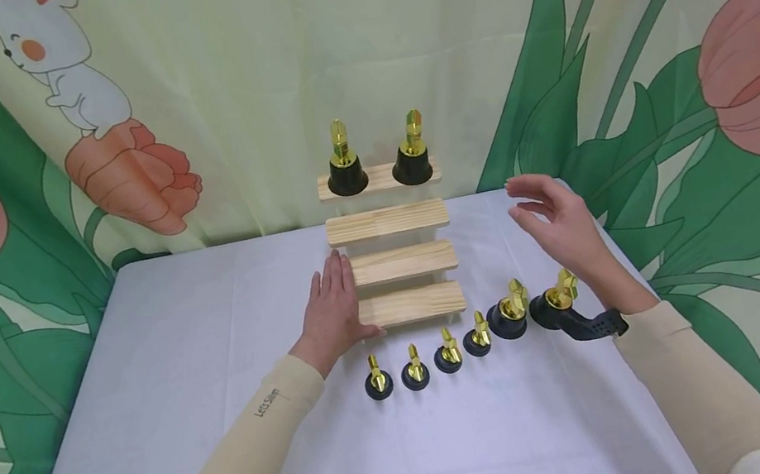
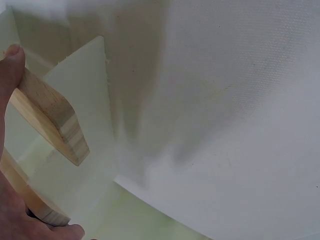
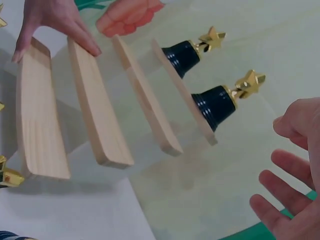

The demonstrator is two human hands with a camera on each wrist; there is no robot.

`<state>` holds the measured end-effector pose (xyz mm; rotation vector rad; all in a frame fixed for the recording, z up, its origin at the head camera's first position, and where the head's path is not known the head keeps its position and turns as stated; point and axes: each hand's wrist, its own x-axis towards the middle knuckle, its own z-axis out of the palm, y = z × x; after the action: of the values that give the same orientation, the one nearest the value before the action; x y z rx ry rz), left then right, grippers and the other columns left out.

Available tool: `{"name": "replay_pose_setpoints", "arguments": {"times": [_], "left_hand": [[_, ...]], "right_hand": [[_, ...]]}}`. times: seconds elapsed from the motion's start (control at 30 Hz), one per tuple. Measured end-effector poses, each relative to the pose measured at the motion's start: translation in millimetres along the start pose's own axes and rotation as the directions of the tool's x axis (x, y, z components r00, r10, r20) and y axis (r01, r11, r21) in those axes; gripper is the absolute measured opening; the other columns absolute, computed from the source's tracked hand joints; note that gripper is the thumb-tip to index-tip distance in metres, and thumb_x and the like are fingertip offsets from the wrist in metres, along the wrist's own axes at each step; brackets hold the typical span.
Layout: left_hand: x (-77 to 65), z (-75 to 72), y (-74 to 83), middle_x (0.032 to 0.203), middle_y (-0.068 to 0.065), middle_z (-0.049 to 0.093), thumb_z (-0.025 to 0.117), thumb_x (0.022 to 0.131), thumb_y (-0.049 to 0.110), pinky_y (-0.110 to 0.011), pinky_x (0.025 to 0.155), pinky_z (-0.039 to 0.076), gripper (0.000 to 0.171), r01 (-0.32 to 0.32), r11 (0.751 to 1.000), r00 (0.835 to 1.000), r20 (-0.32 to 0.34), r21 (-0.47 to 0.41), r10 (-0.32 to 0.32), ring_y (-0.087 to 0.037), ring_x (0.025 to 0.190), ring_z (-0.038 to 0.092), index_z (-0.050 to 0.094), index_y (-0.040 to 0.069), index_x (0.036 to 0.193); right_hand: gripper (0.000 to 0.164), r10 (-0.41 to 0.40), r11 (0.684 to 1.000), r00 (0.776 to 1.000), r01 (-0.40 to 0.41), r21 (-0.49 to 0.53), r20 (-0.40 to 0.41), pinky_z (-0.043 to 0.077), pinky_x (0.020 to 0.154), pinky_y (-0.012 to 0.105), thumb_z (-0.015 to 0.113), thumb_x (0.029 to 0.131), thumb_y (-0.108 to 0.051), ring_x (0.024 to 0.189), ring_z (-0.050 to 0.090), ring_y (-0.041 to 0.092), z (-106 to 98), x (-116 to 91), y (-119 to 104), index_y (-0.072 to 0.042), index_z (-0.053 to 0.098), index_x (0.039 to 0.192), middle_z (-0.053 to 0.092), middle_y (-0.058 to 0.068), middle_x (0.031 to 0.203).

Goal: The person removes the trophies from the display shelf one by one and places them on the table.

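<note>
A white counter (image 1: 169,373) stands before a curtain (image 1: 255,124) printed with tulips and a rabbit. On it, near the curtain, is the rack (image 1: 403,263), four wooden shelves stepping upward. The left grip (image 1: 334,312) rests against the rack's left end, fingers straight, not clenched. The right grip (image 1: 560,228) is released and holds nothing, raised to the right of the rack. Two gold-and-black trophies (image 1: 346,171) stand upright on the top shelf; four small trophies (image 1: 415,374) and two large ones (image 1: 507,320) stand on the counter in a row, curving rightward under the right wrist's black strap (image 1: 594,325).
</note>
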<state>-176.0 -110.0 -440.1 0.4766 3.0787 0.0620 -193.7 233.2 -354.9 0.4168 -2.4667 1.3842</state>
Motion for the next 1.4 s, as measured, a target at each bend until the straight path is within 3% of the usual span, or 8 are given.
{"name": "replay_pose_setpoints", "arguments": {"times": [0.23,0.53,0.93,1.4], "left_hand": [[0.2,-0.3,-0.3,0.163,-0.029,0.005,0.08,0.068,0.067,-0.052,0.124,0.019,0.138,-0.009,1.0,1.0,-0.008,-0.005,0.009,-0.038,0.153,0.013,0.005,-0.011,0.154],[-0.9,-1.2,-0.9,0.163,-0.029,0.005,0.08,0.068,0.067,-0.051,0.124,0.019,0.138,-0.011,1.0,1.0,-0.011,-0.014,0.011,-0.038,0.153,0.013,0.005,-0.01,0.154],[-0.8,-0.2,-1.0,0.163,-0.03,0.006,0.079,0.068,0.068,-0.051,0.124,0.02,0.138,-0.014,1.0,1.0,-0.012,0.001,0.014,-0.038,0.153,0.014,0.005,-0.011,0.154],[-1.9,-1.5,-2.1,0.163,-0.03,0.005,0.078,0.068,0.069,-0.051,0.124,0.02,0.139,-0.019,1.0,1.0,-0.004,0.002,0.019,-0.038,0.153,0.013,0.004,-0.01,0.154]], "right_hand": [[0.041,-0.044,0.999,0.999,0.044,-0.011,0.024,0.048,0.103,0.02,0.063,0.097,-0.012,0.124,0.056,0.025,7,15,-8,-0.008,0.054,0.137,0.059,0.011,0.134],[0.043,-0.025,1.0,0.999,0.026,-0.017,0.04,0.046,0.108,0.042,0.063,0.097,-0.017,0.126,0.056,0.022,15,34,-20,-0.009,0.053,0.138,0.058,0.009,0.137],[0.042,-0.045,0.999,0.998,0.045,0.018,0.039,0.045,0.11,0.047,0.062,0.097,-0.013,0.128,0.056,0.024,25,60,-34,-0.008,0.052,0.138,0.058,0.01,0.137],[0.044,-0.032,0.999,0.998,0.031,0.008,0.056,0.045,0.109,0.044,0.06,0.099,-0.016,0.127,0.056,0.025,39,86,-42,-0.008,0.049,0.14,0.056,0.012,0.136]]}}
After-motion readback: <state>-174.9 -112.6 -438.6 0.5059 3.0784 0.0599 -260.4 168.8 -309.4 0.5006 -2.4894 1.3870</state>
